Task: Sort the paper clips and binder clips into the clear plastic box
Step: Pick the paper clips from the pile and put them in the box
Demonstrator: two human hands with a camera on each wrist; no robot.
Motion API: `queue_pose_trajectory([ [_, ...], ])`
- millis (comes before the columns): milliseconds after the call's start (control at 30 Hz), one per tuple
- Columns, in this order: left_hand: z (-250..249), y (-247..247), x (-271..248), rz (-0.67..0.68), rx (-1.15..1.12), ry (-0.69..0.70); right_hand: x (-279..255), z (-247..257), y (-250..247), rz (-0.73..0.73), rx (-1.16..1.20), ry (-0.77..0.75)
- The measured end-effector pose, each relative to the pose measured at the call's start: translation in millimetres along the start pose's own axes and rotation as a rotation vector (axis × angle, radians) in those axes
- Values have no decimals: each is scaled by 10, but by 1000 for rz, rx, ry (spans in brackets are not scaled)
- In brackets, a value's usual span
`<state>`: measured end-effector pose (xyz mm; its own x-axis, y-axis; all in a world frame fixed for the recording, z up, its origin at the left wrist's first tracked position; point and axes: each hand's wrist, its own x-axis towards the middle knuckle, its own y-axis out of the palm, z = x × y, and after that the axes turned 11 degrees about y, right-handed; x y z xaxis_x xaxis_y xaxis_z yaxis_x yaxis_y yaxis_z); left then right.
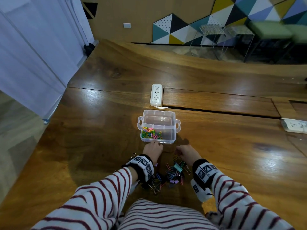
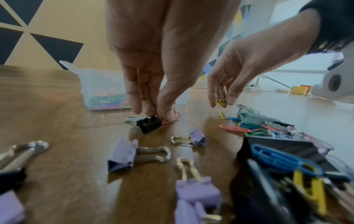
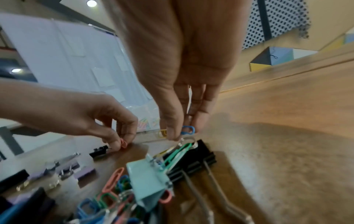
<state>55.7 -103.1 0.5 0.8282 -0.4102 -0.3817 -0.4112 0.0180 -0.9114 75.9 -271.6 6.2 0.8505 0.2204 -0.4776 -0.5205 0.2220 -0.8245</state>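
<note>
Left hand [image 2: 153, 72]: thumb and fingertips [image 2: 134, 106] closed in a narrow pinch on a pink paper clip [image 3: 123, 143] lying on the table [image 1: 216, 146], just beside a small black binder clip [image 2: 148, 123]. Right hand [image 3: 184, 84]: thumb and fingers pinch a blue paper clip [image 3: 188, 130] and a yellow paper clip [image 2: 221, 101], held just above the mixed pile [image 1: 172, 173] of paper and binder clips. Clear plastic box [image 1: 157, 112] sits directly beyond both hands, its lid off or out of view; coloured paper clips fill the left of its near compartment, the far compartment looks bare. Judgement: paper-clip pass under way, many clips left. To do it well: lift the pink clip straight up so the black binder clip is not dragged along; carry both pinches over the near wall before releasing; keep to the near compartment; leave the far one for binder clips. Limits: head view hides both pinches behind the backs of the hands. Wrist views are blurred at the edges. Whether the right hand holds further clips cannot be told. Pile partly covered by the wrist bands.
</note>
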Motion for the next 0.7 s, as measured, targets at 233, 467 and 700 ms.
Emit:
queue_pose_trajectory([
  [233, -209, 8, -85, -49, -212, 244, 24, 11, 16, 19, -143, -55],
  [467, -258, 29, -124, 71, -152, 390, -13, 25, 74, 2, -203, -102],
  [700, -268, 6, -160, 50, -77, 449, -10, 43, 63, 11, -229, -119],
])
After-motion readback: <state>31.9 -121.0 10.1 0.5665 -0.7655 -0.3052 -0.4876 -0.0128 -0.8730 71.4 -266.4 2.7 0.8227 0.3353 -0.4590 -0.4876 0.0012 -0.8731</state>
